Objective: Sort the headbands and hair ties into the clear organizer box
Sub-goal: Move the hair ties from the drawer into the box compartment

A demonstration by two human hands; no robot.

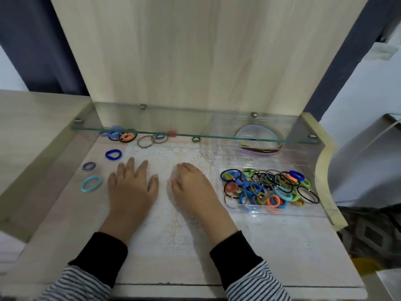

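Observation:
A clear organizer box (321, 210) stands at the right of the desk. Its near compartment holds several colourful hair ties (269, 187); its far compartment holds headbands (259, 139), partly hidden behind a glass shelf. Loose ties lie at the left: a light blue tie (91, 183), a striped tie (89, 166), a dark blue tie (113, 154), and a cluster of ties (124, 135) under the shelf. My left hand (132, 187) lies flat on the desk, fingers spread, holding nothing. My right hand (191, 187) rests beside it, fingers loosely bent, holding nothing.
A glass shelf (195, 135) on metal pegs spans the desk's back, over the far ties. A white lace mat (173, 161) lies under my hands. Wooden side panels border the desk left and right. A grey ring tie (145, 141) and a green striped tie (196, 139) lie near the shelf edge.

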